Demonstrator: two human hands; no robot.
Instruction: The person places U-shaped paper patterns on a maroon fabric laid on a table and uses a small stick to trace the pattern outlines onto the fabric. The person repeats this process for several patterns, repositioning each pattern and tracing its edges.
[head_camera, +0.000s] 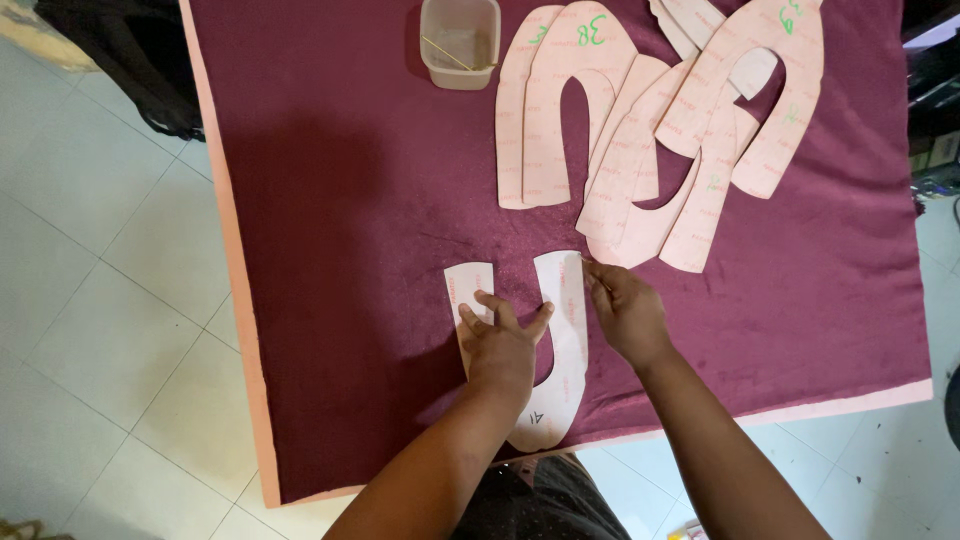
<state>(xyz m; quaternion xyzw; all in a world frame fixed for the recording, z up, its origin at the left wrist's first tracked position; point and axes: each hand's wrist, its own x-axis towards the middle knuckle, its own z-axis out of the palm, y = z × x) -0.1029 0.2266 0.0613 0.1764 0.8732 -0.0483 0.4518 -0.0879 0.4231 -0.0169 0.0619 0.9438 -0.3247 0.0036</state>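
Left hand (503, 345) flat, fingers spread, pressing the U-shaped pink paper pattern (565, 350) onto maroon fabric (350, 200) near the table's front edge. Right hand (625, 312) fingertips pinched together at pattern's right arm tip; whether gripping anything, can't tell.

**Free room and obstacles on the table**

Open maroon cloth (330, 230) across left half and along right edge of table (225, 250). Blocked at far centre by clear plastic tub (460, 42); far right by overlapping pile of pink U-shaped patterns (650, 130). Near centre taken by single U-shaped pattern (565, 340), just short of pile.
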